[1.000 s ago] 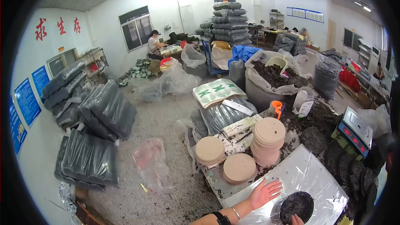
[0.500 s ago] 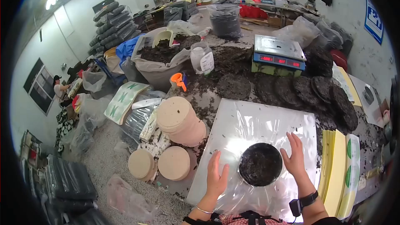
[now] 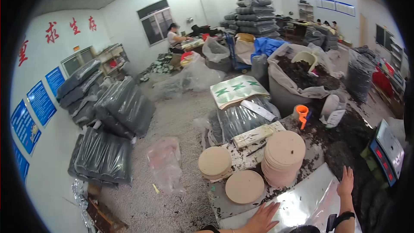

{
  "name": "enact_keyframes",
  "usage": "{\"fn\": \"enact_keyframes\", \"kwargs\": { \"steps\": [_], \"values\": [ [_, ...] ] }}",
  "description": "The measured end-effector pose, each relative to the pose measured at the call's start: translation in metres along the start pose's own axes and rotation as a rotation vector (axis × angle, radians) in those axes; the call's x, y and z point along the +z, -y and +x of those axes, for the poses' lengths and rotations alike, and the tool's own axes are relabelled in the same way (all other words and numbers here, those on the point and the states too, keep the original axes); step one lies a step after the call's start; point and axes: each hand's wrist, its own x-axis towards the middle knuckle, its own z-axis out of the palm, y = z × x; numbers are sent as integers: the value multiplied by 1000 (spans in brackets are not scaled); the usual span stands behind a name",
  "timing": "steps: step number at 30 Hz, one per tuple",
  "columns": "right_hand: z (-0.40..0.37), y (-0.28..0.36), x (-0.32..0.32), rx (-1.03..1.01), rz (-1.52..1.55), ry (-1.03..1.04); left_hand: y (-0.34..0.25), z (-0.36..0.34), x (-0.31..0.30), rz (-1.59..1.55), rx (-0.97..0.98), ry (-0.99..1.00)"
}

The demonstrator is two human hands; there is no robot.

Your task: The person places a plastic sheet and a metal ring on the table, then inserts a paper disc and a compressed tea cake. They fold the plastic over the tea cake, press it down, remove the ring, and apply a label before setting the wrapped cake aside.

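My left hand (image 3: 262, 218) lies with fingers spread at the near left part of a shiny, film-covered board (image 3: 302, 198). On the board's right side my right hand (image 3: 346, 184) is raised, fingers stretched out, with nothing in it. The dark round cake seen earlier between the hands is not visible now. Left of the board stands a tall stack of beige round discs (image 3: 284, 146). Two lower disc piles are beside it, one nearer (image 3: 244, 187) and one farther left (image 3: 214, 161). Dark crumbs lie scattered on the work table.
Beyond the discs are an orange scoop (image 3: 302, 114), a clear plastic jar (image 3: 333, 110) and a large bag of dark loose material (image 3: 284, 77). A digital scale (image 3: 388, 151) is at the right. Black wrapped bundles (image 3: 103, 155) stand at left. A person (image 3: 176, 39) works at the back.
The view has swung to the left, showing more floor and the left wall. The dark cake is no longer in view. My left hand has lowered toward the board; both hands remain open.
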Motion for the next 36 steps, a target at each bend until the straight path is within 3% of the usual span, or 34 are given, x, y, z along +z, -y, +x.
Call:
{"fn": "enact_keyframes", "kwargs": {
  "steps": [2, 8, 9, 12, 14, 18, 19, 21, 24, 29, 31, 32, 33, 34, 35, 36],
  "values": [
    [20, -2, 23, -17, -51, 40, 6, 0, 7, 57, 70, -8],
    [35, -33, 45, -78, 193, 151, 6, 1, 5, 62, 63, 42],
    [33, -11, 15, -29, 209, 170, 5, 2, 4, 58, 57, 42],
    [37, -1, 4, -52, 76, 218, 2, 1, 6, 29, 5, 43],
    [40, -1, 17, -64, -12, 162, 6, 0, 12, 31, 26, 8],
    [49, -28, 32, -80, 305, -35, 12, -2, 12, -48, 33, -7],
    [50, -11, 3, -74, 470, -132, 17, 0, 21, 155, 136, -131],
    [39, 35, -73, 160, 638, -197, 17, -4, 18, 164, 151, -67],
    [30, 39, -127, -42, 620, -363, 14, 5, 17, 174, 167, -83],
    [-56, 113, -221, -88, 804, -403, 18, 1, 7, 109, 210, -143],
    [-109, 127, -225, -182, 754, -447, 36, 1, 21, -123, 122, -171],
    [-137, 134, -213, -147, 930, -459, 46, 4, 26, -155, 147, -266],
    [-169, 142, -219, -121, 878, -449, 65, 11, 46, -466, 100, -326],
    [-201, 151, -229, -26, 903, -409, 39, 12, 22, -837, -236, -168],
    [-228, 154, -232, 18, 877, -416, 24, 14, 11, -1045, -315, -148],
    [-252, 155, -235, 74, 825, -435, 9, 19, -8, -1017, -381, -61]
  ]
}}
